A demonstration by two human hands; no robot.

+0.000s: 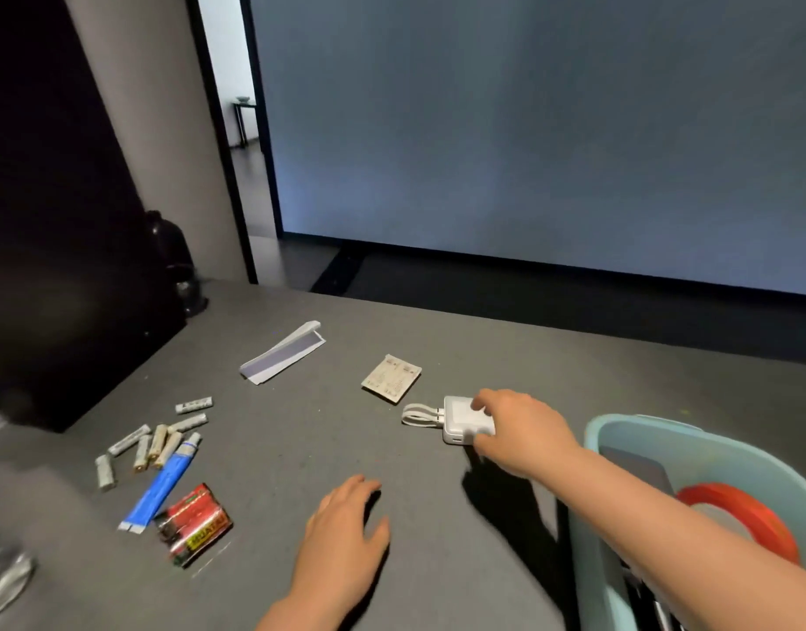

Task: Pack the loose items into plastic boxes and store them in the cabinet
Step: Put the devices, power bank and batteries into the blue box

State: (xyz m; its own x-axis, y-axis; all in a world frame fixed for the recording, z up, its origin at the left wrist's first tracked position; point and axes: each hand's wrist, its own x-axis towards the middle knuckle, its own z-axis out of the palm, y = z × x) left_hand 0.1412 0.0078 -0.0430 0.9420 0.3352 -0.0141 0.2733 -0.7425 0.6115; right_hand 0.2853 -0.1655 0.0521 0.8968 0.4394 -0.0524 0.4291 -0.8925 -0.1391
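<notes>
Right hand (512, 421) curls round white charger (465, 419) on counter (437, 562), likely lifting it toward blue box (594, 437) just beside. Left hand (346, 526) flat, relaxed, holding nothing, bracing. Batteries (155, 441) lie loose, far left.

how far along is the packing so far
Early. Done: red tape roll already lies in the light blue basket. In hand: right hand grips the white charger. Left: batteries, blue tube, red pack, packets; no cabinet visible.
</notes>
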